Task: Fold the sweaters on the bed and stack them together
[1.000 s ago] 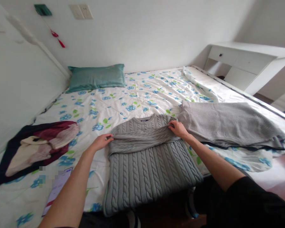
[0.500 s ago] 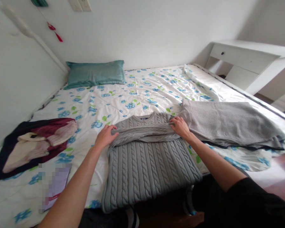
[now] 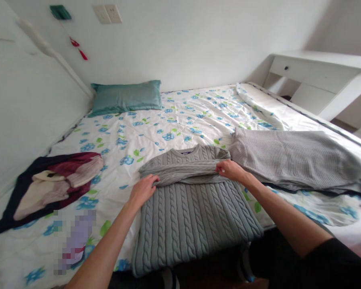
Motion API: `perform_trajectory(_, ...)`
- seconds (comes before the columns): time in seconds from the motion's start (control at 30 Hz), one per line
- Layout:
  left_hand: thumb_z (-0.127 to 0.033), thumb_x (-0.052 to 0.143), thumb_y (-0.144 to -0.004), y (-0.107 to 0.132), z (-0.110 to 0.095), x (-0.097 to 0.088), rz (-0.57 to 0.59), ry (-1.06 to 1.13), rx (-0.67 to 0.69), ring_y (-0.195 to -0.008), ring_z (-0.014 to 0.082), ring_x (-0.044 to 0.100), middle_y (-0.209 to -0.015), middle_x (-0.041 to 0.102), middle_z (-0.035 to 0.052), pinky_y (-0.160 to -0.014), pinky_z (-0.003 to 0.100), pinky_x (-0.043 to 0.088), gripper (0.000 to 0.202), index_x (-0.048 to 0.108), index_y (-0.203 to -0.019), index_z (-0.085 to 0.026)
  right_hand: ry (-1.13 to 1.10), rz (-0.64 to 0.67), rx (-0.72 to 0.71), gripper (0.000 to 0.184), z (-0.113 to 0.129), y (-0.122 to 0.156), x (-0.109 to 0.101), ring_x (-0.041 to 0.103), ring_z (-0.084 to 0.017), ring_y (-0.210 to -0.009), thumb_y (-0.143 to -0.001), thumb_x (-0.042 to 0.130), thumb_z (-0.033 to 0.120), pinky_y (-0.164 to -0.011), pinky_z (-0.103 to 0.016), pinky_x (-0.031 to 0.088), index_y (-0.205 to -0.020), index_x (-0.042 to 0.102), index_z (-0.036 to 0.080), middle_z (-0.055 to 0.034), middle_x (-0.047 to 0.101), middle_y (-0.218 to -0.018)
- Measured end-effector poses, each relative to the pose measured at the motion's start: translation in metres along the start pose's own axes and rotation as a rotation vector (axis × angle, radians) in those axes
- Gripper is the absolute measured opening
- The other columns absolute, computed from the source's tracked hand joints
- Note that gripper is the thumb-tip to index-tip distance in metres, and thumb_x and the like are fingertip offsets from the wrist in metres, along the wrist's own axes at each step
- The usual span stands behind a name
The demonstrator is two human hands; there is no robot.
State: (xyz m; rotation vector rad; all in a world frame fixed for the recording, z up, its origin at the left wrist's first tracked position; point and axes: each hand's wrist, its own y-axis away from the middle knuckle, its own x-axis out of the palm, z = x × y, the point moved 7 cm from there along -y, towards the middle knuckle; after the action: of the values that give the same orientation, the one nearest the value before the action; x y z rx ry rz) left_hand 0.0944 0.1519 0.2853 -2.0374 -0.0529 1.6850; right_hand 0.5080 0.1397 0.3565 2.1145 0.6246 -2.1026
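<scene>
A grey cable-knit sweater (image 3: 195,220) lies face up at the front of the bed, its neckline away from me. Both sleeves are laid across its chest in a folded band (image 3: 186,171), and its lower part reaches the bed's near edge. My left hand (image 3: 142,189) is at the left side of that band, fingers together and bent onto the knit. At the band's right end, my right hand (image 3: 232,170) pinches the sleeve fabric between thumb and fingers.
The bed has a floral sheet (image 3: 168,136). Right of the sweater lies a stack of folded light grey knitwear (image 3: 297,156). On the left are a folded dark and maroon garment (image 3: 60,180) and a blurred purple packet (image 3: 78,237). A green pillow (image 3: 126,96) and white desk (image 3: 315,80) stand farther back.
My left hand has moved from the sweater's left edge inward and nearer to me, its fingers now closer together. My right hand has shifted slightly down along the sleeve. The view has tilted up a little.
</scene>
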Motion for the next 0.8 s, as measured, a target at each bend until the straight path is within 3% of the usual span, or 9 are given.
perform_trajectory(0.2, -0.005, 0.055, -0.079, 0.004, 0.023, 0.014, 0.133, 0.084, -0.016, -0.106, 0.0274, 0.074, -0.11, 0.08, 0.0065, -0.09, 0.034, 0.053, 0.04, 0.08, -0.102, -0.027, 0.046, 0.138, 0.035, 0.034, -0.001, 0.003, 0.019, 0.079, -0.022, -0.102, -0.089, 0.069, 0.012, -0.088, -0.024, 0.053, -0.113, 0.089, 0.024, -0.005, 0.085, -0.107)
perform_trajectory(0.33, -0.01, 0.061, -0.07, 0.005, 0.027, 0.019, 0.194, 0.133, 0.002, -0.098, 0.0296, 0.073, -0.102, 0.08, 0.0069, -0.083, 0.036, 0.052, 0.036, 0.08, -0.094, -0.028, 0.023, 0.138, 0.026, 0.034, -0.002, 0.002, 0.017, 0.079, -0.023, -0.099, -0.088, 0.068, 0.009, -0.089, -0.025, 0.055, -0.109, 0.09, 0.025, -0.0049, 0.086, -0.102)
perform_trajectory(0.5, -0.014, 0.066, -0.067, 0.004, 0.029, 0.015, 0.187, 0.181, -0.008, -0.09, 0.0281, 0.071, -0.09, 0.08, 0.0045, -0.079, 0.034, 0.049, 0.022, 0.075, -0.08, -0.028, 0.033, 0.14, 0.02, 0.03, 0.0, 0.004, 0.017, 0.079, -0.021, -0.096, -0.087, 0.071, 0.008, -0.086, -0.024, 0.055, -0.101, 0.09, 0.027, -0.0032, 0.086, -0.1)
perform_trajectory(0.7, -0.018, 0.068, -0.071, 0.007, 0.025, 0.022, 0.305, 0.125, 0.028, -0.089, 0.0277, 0.072, -0.092, 0.08, 0.0043, -0.076, 0.034, 0.048, 0.018, 0.075, -0.085, -0.027, 0.057, 0.183, -0.006, 0.027, 0.001, 0.006, 0.021, 0.079, -0.022, -0.095, -0.088, 0.074, 0.008, -0.083, -0.025, 0.054, -0.104, 0.089, 0.025, -0.0038, 0.086, -0.101)
perform_trajectory(0.8, -0.031, 0.07, -0.083, 0.004, 0.014, 0.013, 0.24, 0.152, 0.066, -0.099, 0.0301, 0.075, -0.102, 0.081, 0.0072, -0.088, 0.037, 0.054, 0.019, 0.079, -0.099, -0.027, 0.024, 0.186, 0.002, 0.014, 0.003, 0.007, 0.015, 0.078, -0.021, -0.094, -0.093, 0.081, 0.021, -0.083, -0.025, 0.053, -0.104, 0.088, 0.026, -0.0024, 0.085, -0.101)
